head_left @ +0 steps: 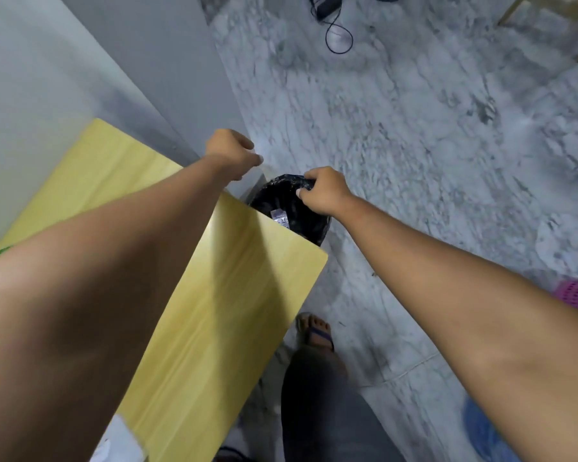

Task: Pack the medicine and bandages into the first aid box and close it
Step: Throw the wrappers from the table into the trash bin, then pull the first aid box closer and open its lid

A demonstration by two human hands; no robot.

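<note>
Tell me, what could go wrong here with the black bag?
The right hand pinches only the rim of the black bag, so it might slip or tear. The left hand holds something small and clear above it, which could miss and land on the floor.

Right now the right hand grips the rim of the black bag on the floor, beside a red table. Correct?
Not quite. The head view shows the right hand gripping the black bag on the floor, but the table is yellow, not red.

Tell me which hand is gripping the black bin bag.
The right hand, clamped on the rim of the black bin bag beside the table. The left hand is a fist above the table corner, apart from it.
</note>
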